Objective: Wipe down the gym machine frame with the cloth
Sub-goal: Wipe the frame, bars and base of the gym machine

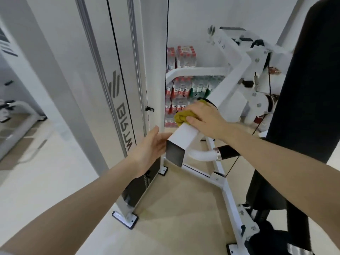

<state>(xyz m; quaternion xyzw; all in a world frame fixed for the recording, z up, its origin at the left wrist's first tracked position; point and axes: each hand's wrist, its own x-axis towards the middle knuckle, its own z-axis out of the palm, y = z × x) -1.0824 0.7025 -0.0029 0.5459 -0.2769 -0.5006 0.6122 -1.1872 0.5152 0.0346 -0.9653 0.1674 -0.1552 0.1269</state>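
Note:
A white square-tube arm (185, 137) of the gym machine frame slants up from its open end near the middle of the view toward the upper right. A bunched mustard-yellow cloth (181, 116) lies on top of the tube near that end. My right hand (206, 118) grips the cloth and presses it onto the tube, fingers curled over it. My left hand (150, 150) rests with straight fingers against the left side of the tube's end.
A tall white weight-stack column (117, 80) stands to the left, bolted to the beige floor. A curved handle with a black grip (226, 151) hangs below the tube. Packs of bottled water (184, 89) are stacked behind. A black pad (309, 89) rises on the right.

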